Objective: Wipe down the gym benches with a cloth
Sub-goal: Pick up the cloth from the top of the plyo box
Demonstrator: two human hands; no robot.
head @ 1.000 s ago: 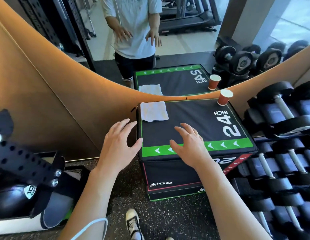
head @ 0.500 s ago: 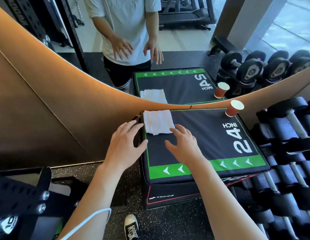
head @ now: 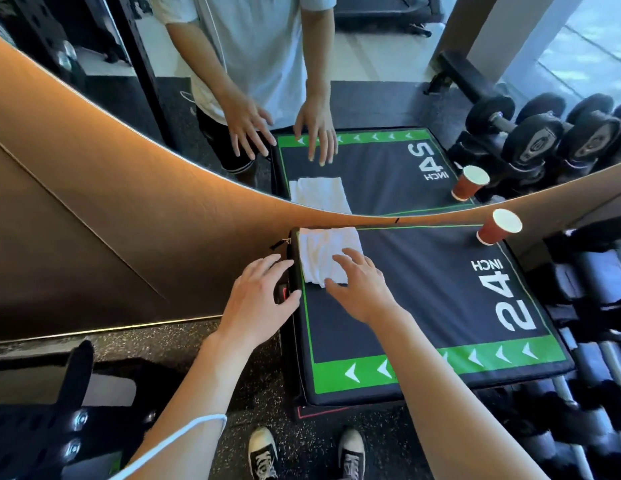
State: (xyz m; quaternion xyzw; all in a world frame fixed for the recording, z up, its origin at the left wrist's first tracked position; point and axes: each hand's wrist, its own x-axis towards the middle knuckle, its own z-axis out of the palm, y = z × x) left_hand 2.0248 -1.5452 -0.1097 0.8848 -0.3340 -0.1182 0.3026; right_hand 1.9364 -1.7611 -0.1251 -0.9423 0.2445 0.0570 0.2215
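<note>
Head view, folded white cloth, right hand seemingly touching it

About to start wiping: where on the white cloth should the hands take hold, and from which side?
Probably the near edge of the white cloth, reached from above by the right hand, whose fingers already hover there. It lies flat and folded in the far-left corner of the black box top, close to the mirror, so its far edge is cramped.

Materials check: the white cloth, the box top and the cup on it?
White cloth: soft terry-like fabric, matte, rumpled folds. Plyo box top: padded, likely vinyl or coated fabric; slight sheen, printed "24 INCH", stitched edges. Cup: looks like paper, reddish-brown matte wall, white rolled rim.
</note>
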